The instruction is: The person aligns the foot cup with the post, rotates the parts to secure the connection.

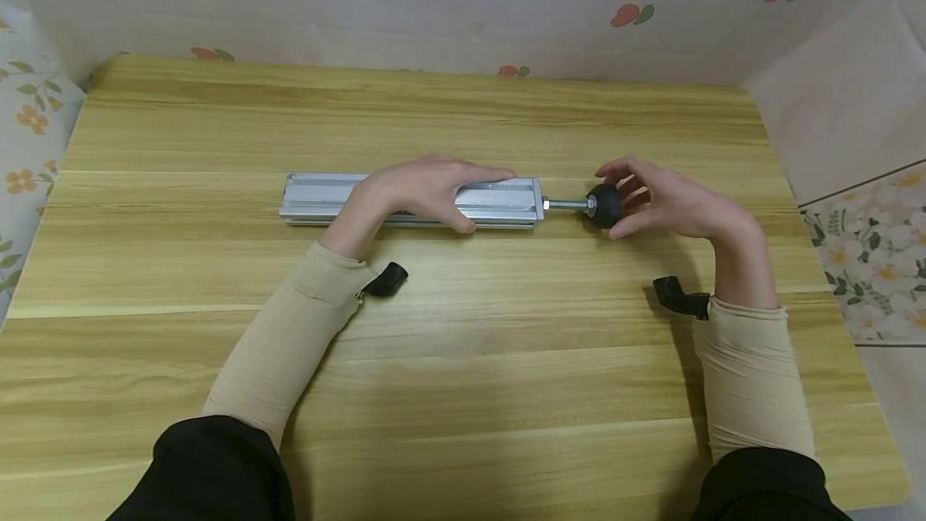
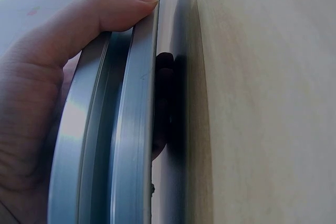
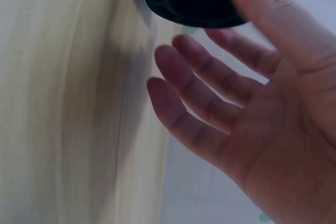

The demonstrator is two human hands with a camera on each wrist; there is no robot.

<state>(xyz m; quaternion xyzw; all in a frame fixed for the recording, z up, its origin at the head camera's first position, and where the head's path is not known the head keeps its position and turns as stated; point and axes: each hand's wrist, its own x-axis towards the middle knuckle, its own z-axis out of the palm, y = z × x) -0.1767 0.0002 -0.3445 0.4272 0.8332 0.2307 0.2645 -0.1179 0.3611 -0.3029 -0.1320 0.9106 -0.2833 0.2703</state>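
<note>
My left hand (image 1: 427,187) grips a silver aluminium profile (image 1: 318,198) from above, its thumb on the near side and fingers over the far side. In the left wrist view, the thumb lies across the grooved face of the profile (image 2: 137,87). From the profile's right end plate sticks a threaded rod (image 1: 567,204) with a nut, ending in a round black levelling foot (image 1: 604,206). Around that foot my right hand (image 1: 669,201) is loosely spread, thumb near and fingers far. The right wrist view shows relaxed fingers beside the foot's rim (image 3: 184,17) and a screw in its hollow underside.
Everything is over a wood-grain table (image 1: 463,392). Behind it hangs a pale fruit-patterned wall covering (image 1: 434,14); floral panels flank both sides. A black curved piece sticks out at each wrist, one by the left sleeve (image 1: 387,280) and one by the right sleeve (image 1: 680,298).
</note>
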